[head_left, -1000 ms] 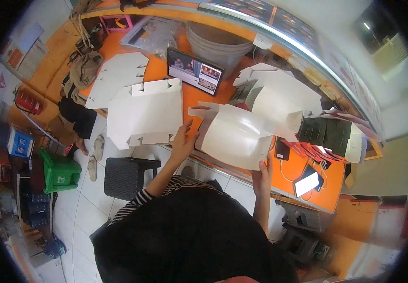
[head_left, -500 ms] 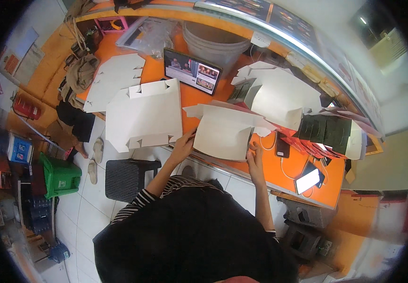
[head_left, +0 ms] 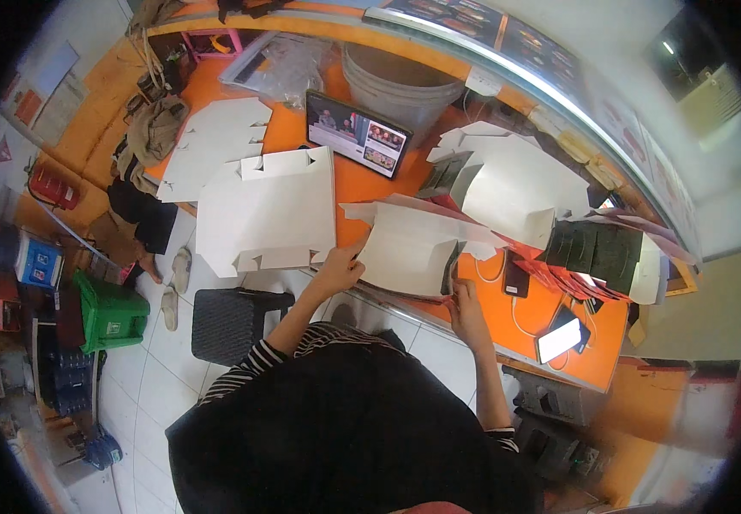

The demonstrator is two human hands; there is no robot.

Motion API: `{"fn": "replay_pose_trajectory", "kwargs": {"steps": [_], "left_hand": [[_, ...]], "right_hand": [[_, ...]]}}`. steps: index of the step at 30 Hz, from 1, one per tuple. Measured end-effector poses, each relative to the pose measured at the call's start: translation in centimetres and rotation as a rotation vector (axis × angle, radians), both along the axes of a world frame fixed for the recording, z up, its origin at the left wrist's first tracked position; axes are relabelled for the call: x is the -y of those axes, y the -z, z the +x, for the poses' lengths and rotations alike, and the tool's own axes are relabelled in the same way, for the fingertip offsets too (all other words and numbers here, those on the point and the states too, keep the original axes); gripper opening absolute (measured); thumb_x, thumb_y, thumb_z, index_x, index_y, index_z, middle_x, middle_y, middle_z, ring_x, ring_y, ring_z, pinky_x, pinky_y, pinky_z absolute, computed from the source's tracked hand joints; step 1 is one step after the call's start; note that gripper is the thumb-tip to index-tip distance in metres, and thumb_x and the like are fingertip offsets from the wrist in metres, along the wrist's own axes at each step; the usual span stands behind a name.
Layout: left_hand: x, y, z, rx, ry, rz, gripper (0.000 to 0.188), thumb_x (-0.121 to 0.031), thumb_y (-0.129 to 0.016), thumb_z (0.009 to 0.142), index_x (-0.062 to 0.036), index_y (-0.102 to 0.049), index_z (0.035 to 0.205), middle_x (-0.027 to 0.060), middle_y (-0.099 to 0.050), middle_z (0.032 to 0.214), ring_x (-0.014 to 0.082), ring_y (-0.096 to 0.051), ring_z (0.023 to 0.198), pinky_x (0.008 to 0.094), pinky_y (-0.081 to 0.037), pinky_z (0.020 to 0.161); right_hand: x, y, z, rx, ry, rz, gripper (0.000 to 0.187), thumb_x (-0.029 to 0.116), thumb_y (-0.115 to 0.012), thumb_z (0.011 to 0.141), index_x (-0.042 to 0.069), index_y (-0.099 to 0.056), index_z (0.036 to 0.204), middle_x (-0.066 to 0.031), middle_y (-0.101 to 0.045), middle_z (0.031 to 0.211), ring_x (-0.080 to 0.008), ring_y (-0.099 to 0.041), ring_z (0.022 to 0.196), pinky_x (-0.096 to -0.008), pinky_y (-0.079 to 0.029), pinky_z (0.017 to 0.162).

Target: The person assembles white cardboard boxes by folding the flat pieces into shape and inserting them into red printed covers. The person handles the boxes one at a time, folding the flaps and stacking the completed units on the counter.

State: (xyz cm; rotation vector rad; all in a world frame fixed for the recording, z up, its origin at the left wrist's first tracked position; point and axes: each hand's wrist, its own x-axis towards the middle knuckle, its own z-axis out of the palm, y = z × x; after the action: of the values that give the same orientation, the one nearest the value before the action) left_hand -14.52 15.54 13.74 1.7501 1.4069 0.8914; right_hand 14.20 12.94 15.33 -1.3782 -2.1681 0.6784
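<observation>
A partly folded cardboard box (head_left: pixel 405 255), white inside, lies at the front edge of the orange table (head_left: pixel 514 324) with its side flaps raised. My left hand (head_left: pixel 340 271) is closed on the box's near left corner, its index finger along the left flap. At the near right corner my right hand (head_left: pixel 468 312) pinches the dark-edged side wall, fingers bent around it. To the left lies a stack of flat white box blanks (head_left: pixel 268 212), and another flat blank (head_left: pixel 215 137) is behind it. Partly folded boxes (head_left: pixel 520 190) with red and black outsides are piled to the right.
A tablet (head_left: pixel 358 133) playing video stands behind the box, before a large grey bucket (head_left: pixel 396 86). Phones (head_left: pixel 559 340) with white cables lie at the right. A black stool (head_left: pixel 232 324) stands below the table, and a green bin (head_left: pixel 112 310) is at the left.
The box's right wall and far flap stand more upright. My right hand has shifted down along the right edge, and my left hand's fingers have curled more at the corner. The view has shifted slightly.
</observation>
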Motion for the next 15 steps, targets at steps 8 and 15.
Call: {"fn": "replay_pose_trajectory", "kwargs": {"steps": [8,15], "left_hand": [[0.0,-1.3,0.3,-0.072,0.004,-0.033,0.069,-0.002,-0.048,0.067,-0.0047,-0.027,0.132,0.0259,-0.056,0.077,0.0369,-0.057,0.061,0.0388,-0.046,0.060],[-0.1,-0.4,0.4,-0.064,0.024,0.001,0.070,-0.001,-0.048,0.065,-0.0038,-0.026,0.132,0.0269,-0.055,0.089,0.0389,-0.056,0.074,0.0402,-0.046,0.068]], "right_hand": [[1.0,1.4,-0.7,0.106,0.057,0.089,0.033,0.000,-0.047,0.080,-0.003,-0.044,0.113,-0.0195,-0.048,0.106,-0.0369,-0.056,0.084,-0.0396,-0.049,0.071],[0.1,1.7,-0.4,0.114,0.036,0.108,0.030,0.007,-0.054,0.079,-0.004,-0.051,0.107,-0.0201,-0.052,0.104,-0.0339,-0.057,0.086,-0.0367,-0.049,0.074]]}}
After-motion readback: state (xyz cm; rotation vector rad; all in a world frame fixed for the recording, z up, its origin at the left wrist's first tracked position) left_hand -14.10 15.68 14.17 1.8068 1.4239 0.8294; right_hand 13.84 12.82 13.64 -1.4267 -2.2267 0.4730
